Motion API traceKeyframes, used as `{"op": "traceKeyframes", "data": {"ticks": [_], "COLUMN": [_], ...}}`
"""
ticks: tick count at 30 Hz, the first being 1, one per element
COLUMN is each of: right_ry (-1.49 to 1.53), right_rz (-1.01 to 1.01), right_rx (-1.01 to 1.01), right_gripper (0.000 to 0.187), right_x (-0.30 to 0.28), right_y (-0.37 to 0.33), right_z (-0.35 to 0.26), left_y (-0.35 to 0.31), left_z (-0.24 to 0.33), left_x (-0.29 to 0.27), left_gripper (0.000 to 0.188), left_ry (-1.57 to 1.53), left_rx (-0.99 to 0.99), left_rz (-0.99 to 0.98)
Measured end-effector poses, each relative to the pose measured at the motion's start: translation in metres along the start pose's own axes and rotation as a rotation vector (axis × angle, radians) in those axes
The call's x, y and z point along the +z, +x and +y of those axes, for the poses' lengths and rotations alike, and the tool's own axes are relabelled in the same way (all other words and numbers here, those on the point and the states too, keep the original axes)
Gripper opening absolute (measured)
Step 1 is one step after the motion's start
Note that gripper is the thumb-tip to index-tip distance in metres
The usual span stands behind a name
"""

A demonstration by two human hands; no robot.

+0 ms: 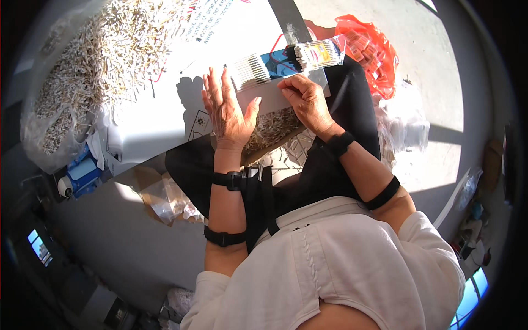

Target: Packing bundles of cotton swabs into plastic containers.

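Note:
My left hand (227,116) is open, palm down over the white work surface (159,124), its fingers spread beside a neat row of thin swab-like sticks (250,72). My right hand (309,103) hovers just right of that row. Its fingers are curled in toward the thumb, and whatever they may pinch is hidden. A blue printed card (280,63) lies against the right end of the row. Beyond it is a clear packet (320,54) with a yellow print and pale stick tips at its left end.
A large clear bag (47,129) of loose swab-like sticks (124,52) spills over the far left. More loose sticks (273,125) lie below my hands, between my knees. To the right are a red plastic bag (389,66) of small packets and clear plastic bags (407,129). A blue-and-white package (82,175) sits at left.

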State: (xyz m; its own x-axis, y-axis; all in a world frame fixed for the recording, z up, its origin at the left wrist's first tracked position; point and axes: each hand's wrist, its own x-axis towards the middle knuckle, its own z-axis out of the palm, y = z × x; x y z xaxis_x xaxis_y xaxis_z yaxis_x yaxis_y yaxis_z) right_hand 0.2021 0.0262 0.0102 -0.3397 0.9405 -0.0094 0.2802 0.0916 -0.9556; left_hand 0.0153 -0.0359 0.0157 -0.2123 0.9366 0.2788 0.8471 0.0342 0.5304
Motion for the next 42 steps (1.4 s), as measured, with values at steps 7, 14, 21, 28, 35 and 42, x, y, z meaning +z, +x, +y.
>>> {"op": "traceKeyframes", "data": {"ticks": [7, 14, 21, 28, 35, 42], "right_ry": [-0.006, -0.263, -0.401, -0.463, -0.428, -0.496], "right_rz": [0.009, 0.008, -0.015, -0.059, 0.017, -0.052], "right_rx": [-0.022, -0.196, -0.274, -0.261, -0.265, -0.23], "right_gripper": [0.009, 0.008, 0.008, 0.008, 0.009, 0.011], "right_x": [0.001, 0.002, 0.01, 0.01, 0.011, 0.013], "right_y": [0.001, 0.017, 0.028, 0.027, 0.031, 0.032], "right_z": [0.004, -0.003, -0.004, -0.002, -0.007, -0.005], "left_y": [0.028, 0.025, 0.024, 0.025, 0.025, 0.024], "left_z": [0.009, 0.002, -0.001, 0.0, 0.003, 0.001], "left_x": [0.015, 0.023, 0.025, 0.025, 0.025, 0.026], "left_gripper": [0.093, 0.092, 0.093, 0.094, 0.093, 0.093], "left_ry": [0.223, 0.271, 0.259, 0.281, 0.293, 0.28], "left_rx": [0.094, 0.11, 0.131, 0.136, 0.134, 0.143], "left_rz": [-0.246, -0.295, -0.242, -0.239, -0.212, -0.187]}}
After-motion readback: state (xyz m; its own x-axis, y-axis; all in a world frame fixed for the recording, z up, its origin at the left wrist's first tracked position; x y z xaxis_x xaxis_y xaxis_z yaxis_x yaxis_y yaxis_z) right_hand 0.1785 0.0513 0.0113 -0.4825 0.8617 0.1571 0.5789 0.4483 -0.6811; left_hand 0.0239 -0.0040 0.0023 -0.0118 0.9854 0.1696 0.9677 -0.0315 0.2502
